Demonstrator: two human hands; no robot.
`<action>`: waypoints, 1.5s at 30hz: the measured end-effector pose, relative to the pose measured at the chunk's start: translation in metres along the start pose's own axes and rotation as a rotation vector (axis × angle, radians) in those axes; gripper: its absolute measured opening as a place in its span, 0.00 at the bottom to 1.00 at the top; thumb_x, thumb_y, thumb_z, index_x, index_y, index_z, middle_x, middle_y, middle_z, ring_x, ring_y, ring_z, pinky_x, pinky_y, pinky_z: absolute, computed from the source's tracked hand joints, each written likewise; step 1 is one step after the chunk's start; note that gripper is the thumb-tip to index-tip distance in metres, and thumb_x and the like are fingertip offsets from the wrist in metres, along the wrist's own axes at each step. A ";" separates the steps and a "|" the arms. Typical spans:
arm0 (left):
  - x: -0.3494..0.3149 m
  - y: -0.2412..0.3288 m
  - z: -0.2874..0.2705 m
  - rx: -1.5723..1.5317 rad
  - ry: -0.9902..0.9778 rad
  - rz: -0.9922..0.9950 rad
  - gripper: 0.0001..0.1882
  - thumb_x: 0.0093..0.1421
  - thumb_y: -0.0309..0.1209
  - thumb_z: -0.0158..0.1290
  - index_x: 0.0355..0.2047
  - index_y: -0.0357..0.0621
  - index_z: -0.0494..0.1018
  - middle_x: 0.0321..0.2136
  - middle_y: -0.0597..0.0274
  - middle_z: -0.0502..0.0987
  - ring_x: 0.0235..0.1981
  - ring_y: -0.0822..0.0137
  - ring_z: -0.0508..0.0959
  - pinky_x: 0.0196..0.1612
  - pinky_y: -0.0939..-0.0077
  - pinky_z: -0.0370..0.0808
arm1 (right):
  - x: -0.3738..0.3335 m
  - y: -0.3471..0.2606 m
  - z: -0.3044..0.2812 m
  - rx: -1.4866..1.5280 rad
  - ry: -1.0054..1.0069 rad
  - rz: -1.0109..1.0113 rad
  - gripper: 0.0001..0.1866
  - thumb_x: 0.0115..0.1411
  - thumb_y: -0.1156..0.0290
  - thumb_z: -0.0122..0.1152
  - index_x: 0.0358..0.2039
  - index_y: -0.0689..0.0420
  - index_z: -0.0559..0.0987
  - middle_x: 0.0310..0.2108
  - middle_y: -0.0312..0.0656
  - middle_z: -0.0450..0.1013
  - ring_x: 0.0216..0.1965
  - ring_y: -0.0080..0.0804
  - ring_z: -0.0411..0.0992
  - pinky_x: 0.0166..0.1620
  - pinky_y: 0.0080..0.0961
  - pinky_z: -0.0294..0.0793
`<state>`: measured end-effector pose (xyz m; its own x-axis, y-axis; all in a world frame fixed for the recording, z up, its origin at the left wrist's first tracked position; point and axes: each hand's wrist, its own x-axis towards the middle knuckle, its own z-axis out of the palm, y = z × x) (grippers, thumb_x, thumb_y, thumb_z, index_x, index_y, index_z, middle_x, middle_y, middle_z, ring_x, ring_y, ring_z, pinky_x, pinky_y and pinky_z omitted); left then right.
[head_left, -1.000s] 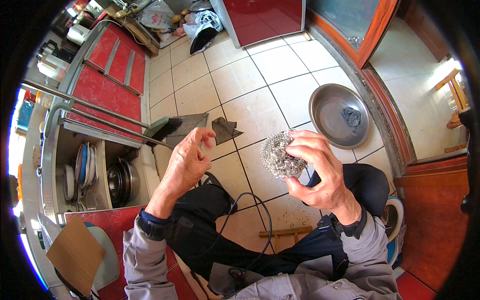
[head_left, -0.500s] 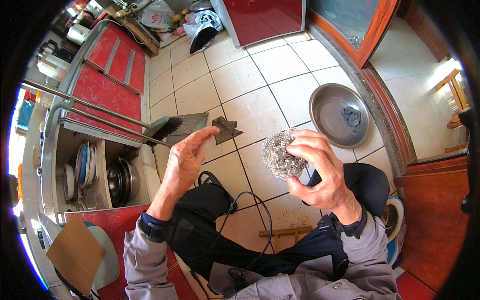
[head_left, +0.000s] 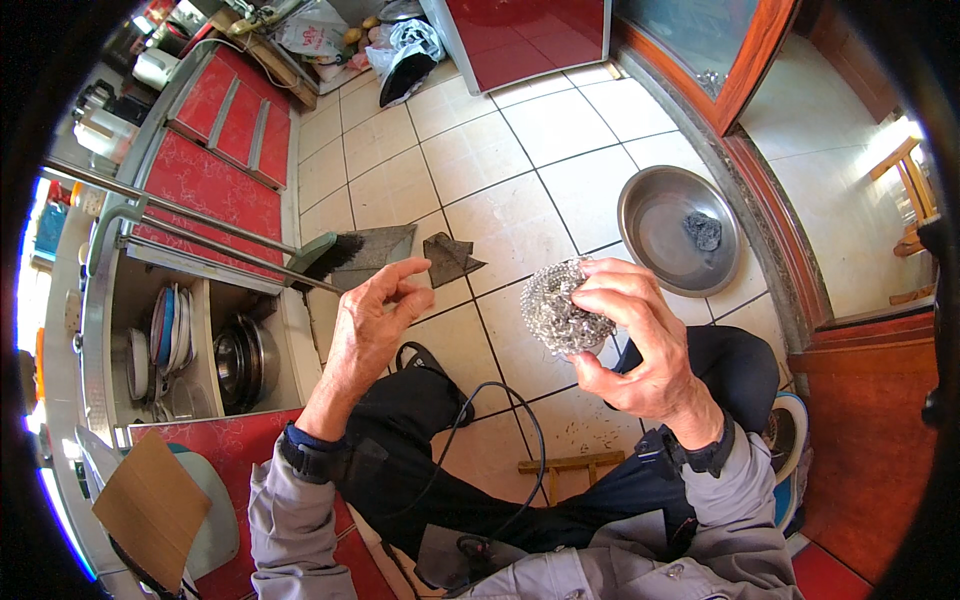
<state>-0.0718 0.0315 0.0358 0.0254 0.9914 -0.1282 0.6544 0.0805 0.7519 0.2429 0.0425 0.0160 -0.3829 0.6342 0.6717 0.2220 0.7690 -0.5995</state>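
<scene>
A silvery steel wool scourer [head_left: 562,308] is held up in front of me, gripped between the thumb and fingers of my right hand [head_left: 645,345]. My left hand [head_left: 375,320] is raised apart from it to the left, holding nothing, with the index finger stretched out and the thumb apart. Beyond the right hand, a round metal basin [head_left: 650,215] rests on the tiled floor with a dark grey scouring pad [head_left: 703,232] inside. Past my left fingertips lies a dark, crumpled flat scrap [head_left: 450,258] on the tiles.
A broom [head_left: 335,255] and dustpan [head_left: 380,250] lean from the left. An open cupboard [head_left: 205,350] there holds plates [head_left: 175,335] and metal pans [head_left: 245,360]. Between my legs are a black cable [head_left: 540,450] and a small wooden stool [head_left: 570,465]. A wood-framed door [head_left: 730,100] stands at right.
My left hand's fingers have shifted slightly, with the thumb now showing more to the right. My right hand and the scourer have hardly moved.
</scene>
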 end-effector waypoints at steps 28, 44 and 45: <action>-0.005 0.003 0.005 -0.102 -0.109 0.117 0.34 0.59 0.22 0.56 0.67 0.42 0.65 0.61 0.54 0.75 0.64 0.65 0.71 0.65 0.65 0.67 | 0.000 0.001 0.004 0.003 -0.006 -0.003 0.32 0.42 0.81 0.72 0.51 0.62 0.77 0.51 0.51 0.74 0.56 0.52 0.74 0.58 0.45 0.75; -0.001 -0.006 0.012 -0.186 -0.029 0.109 0.20 0.69 0.29 0.53 0.59 0.33 0.72 0.45 0.55 0.85 0.49 0.67 0.82 0.56 0.72 0.75 | -0.001 0.000 0.002 -0.001 -0.009 0.003 0.31 0.42 0.80 0.72 0.51 0.62 0.77 0.51 0.51 0.74 0.56 0.52 0.74 0.59 0.45 0.75; -0.002 -0.004 0.010 -0.194 -0.057 0.057 0.21 0.69 0.28 0.53 0.60 0.33 0.71 0.46 0.54 0.85 0.52 0.66 0.81 0.59 0.71 0.74 | -0.001 0.000 0.002 0.000 -0.008 0.005 0.31 0.42 0.80 0.72 0.51 0.62 0.77 0.51 0.51 0.74 0.56 0.52 0.74 0.58 0.45 0.75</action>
<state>-0.0671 0.0282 0.0265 0.1049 0.9879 -0.1143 0.4933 0.0481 0.8686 0.2417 0.0419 0.0145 -0.3893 0.6372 0.6651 0.2242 0.7659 -0.6025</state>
